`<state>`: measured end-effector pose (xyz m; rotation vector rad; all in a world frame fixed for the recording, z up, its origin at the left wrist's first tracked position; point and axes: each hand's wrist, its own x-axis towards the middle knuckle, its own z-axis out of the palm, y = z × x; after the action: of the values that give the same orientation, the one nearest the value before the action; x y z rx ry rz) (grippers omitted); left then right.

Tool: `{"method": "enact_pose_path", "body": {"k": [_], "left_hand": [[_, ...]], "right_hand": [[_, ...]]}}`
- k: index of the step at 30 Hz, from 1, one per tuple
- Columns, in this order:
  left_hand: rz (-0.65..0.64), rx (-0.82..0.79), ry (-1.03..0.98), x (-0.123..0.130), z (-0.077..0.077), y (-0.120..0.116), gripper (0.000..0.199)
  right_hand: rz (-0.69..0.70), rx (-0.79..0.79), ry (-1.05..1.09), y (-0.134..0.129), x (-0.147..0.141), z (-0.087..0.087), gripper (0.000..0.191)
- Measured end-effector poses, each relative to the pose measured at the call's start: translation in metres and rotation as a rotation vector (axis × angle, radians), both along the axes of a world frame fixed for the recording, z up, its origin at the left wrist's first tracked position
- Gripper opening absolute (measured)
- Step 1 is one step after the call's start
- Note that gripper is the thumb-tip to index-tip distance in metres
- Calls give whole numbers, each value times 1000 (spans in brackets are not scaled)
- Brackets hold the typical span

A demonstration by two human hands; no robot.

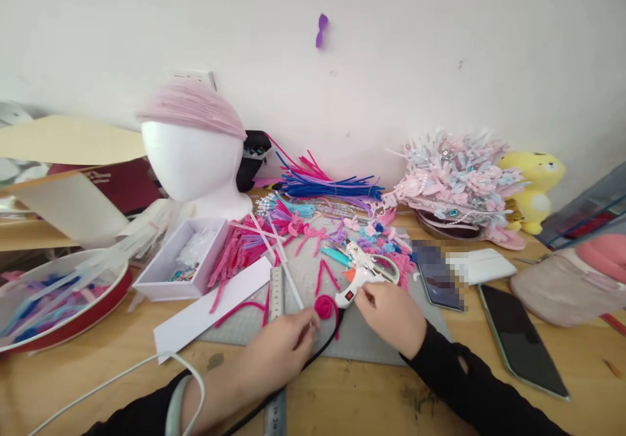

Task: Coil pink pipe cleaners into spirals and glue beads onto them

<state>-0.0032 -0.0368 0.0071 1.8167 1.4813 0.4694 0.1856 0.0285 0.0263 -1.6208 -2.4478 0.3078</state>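
Hands [283,348] [391,313], two, one pink spiral [325,306], one glue gun [358,279], one ruler [276,292]

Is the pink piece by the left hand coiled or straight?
Coiled: the pink piece shows a round spiral at the left hand.

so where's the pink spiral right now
In the head view, the pink spiral is below centre and slightly right, between the left hand and the white glue gun in the right hand.
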Motion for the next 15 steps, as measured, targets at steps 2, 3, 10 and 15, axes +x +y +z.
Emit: {"method": "enact_pose_path", "body": {"k": [2, 3, 10, 15], "left_hand": [[-21, -52, 26, 1, -1, -7, 21], [-32, -91, 11, 1, 0, -10, 23], [9, -650, -510, 9, 27, -23, 30], [39, -827, -895, 26, 13, -52, 40]], "right_hand": [[-114, -30, -116, 6, -1, -6, 49], [-153, -47, -152, 8, -1, -9, 54], [-265, -150, -79, 11, -5, -17, 53], [-301, -315, 213, 16, 3, -24, 34]]}}
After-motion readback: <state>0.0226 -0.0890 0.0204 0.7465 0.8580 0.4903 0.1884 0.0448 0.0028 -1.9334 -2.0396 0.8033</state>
